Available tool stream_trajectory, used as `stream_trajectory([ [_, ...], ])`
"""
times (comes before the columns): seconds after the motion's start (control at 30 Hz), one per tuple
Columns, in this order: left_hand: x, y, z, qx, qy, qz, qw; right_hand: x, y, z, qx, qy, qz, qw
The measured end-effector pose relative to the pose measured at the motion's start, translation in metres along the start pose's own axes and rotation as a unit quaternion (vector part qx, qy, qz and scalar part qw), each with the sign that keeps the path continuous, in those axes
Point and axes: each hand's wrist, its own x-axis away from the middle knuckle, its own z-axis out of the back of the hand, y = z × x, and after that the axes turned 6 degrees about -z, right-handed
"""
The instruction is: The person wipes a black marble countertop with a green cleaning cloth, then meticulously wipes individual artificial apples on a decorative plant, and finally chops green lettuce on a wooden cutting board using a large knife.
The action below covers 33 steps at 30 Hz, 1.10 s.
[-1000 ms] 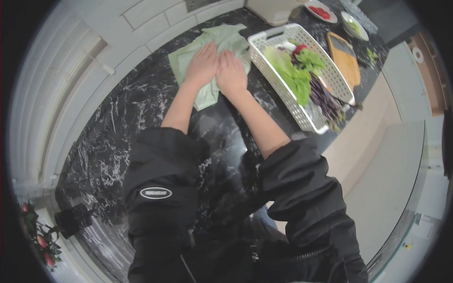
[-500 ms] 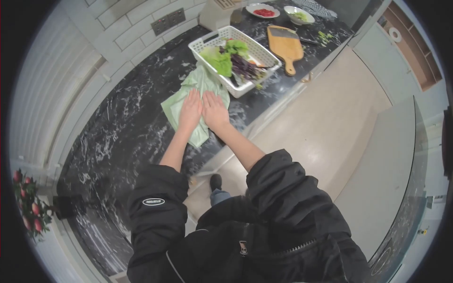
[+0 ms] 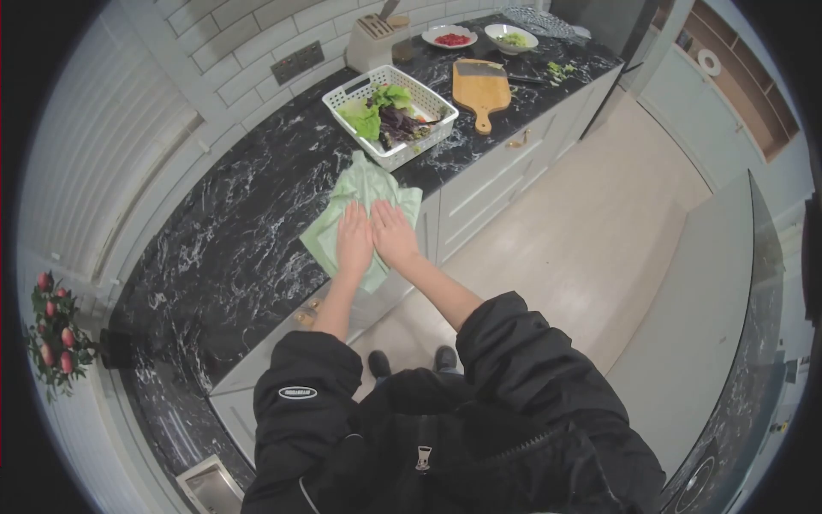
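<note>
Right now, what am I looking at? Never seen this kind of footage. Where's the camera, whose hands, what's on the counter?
There is no machine here. One fisheye camera sits on a person's head and looks down, so the black jacket sleeves at the bottom are the wearer's own arms.

Both hands lie flat, side by side, on a pale green cloth spread at the front edge of a black marbled counter: the left hand and the right hand. Neither grips anything; the palms press on the cloth.

Just beyond the cloth stands a white slotted basket with green and purple leaves. Further along are a wooden cutting board, two small dishes and a knife block. Pale floor lies to the right.
</note>
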Motion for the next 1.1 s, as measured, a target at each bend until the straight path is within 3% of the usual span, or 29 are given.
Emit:
stream_trajectory([
  [0.1, 0.009, 0.01, 0.012, -0.018, -0.053, 0.08, 0.995, 0.008, -0.009, -0.001, 0.007, 0.003, -0.022, 1.0],
  [0.2, 0.027, 0.007, 0.02, -0.072, -0.041, 0.131, 0.988, 0.014, -0.03, 0.001, -0.029, 0.016, -0.062, 0.998],
  [0.4, 0.079, -0.067, 0.033, -0.091, -0.013, 0.185, 0.978, 0.012, -0.125, 0.006, 0.009, -0.13, -0.126, 0.983],
  [0.5, 0.121, -0.135, 0.045, -0.061, 0.028, 0.163, 0.984, 0.012, -0.189, -0.039, -0.025, 0.015, -0.083, 0.996],
  [0.6, 0.156, -0.182, 0.092, -0.077, -0.125, 0.241, 0.959, 0.011, -0.258, -0.072, -0.124, 0.172, -0.027, 0.977],
  [0.7, 0.228, -0.26, 0.1, -0.046, -0.043, 0.262, 0.963, 0.021, -0.337, -0.072, -0.119, 0.087, 0.017, 0.989],
  [0.8, 0.277, -0.268, 0.151, -0.026, -0.011, 0.345, 0.938, 0.036, -0.401, -0.075, -0.134, 0.065, 0.064, 0.987],
  [1.0, 0.35, -0.263, 0.193, -0.271, -0.098, 0.412, 0.864, 0.066, -0.454, -0.028, -0.064, -0.19, 0.215, 0.956],
  [1.1, 0.351, -0.256, 0.197, -0.254, -0.123, 0.443, 0.851, 0.07, -0.457, -0.037, -0.096, -0.199, 0.231, 0.947],
])
